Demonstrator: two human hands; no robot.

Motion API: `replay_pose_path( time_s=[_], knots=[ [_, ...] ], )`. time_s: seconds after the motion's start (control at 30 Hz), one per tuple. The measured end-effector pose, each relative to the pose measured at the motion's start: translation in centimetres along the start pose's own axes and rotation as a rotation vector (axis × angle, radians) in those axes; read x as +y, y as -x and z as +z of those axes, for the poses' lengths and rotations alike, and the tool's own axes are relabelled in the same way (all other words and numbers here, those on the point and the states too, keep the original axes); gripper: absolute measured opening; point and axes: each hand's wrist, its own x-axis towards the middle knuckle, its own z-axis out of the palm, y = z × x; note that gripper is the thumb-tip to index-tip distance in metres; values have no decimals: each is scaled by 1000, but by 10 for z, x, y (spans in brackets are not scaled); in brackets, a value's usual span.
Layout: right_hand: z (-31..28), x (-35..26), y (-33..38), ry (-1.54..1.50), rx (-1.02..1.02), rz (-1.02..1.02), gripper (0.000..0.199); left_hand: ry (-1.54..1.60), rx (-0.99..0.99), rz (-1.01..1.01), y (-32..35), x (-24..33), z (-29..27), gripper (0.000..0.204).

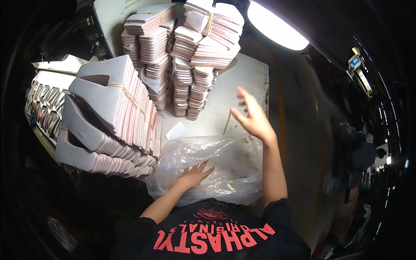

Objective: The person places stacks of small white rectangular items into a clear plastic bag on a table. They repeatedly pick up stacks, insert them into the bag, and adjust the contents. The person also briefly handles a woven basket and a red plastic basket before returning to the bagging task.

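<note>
A clear plastic bag holding pale flat pieces lies crumpled at the near edge of a white table. My left hand rests flat on the bag with its fingers spread and holds nothing. Above the bag's far right side my right hand hovers in the air, fingers apart, empty and a little blurred. A small white piece and a thin yellow band lie on the table just beyond the bag.
Tall stacks of pink-and-grey cut pieces bound with yellow bands fill the back of the table. Larger banded bundles lean at the left. A bright lamp glows at the upper right. Dark surroundings lie on both sides.
</note>
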Motion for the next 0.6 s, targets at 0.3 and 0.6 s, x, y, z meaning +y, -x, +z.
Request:
replay_pose_path(
  time_s=[0.3, 0.6],
  knots=[
    [-36, -84, -155, 78, 386, -13, 94, 64, 17, 6, -4, -5, 8, 103],
    [-18, -90, -172, -64, 606, -301, 48, 9, 21, -17, -2, -2, 10, 113]
  ],
)
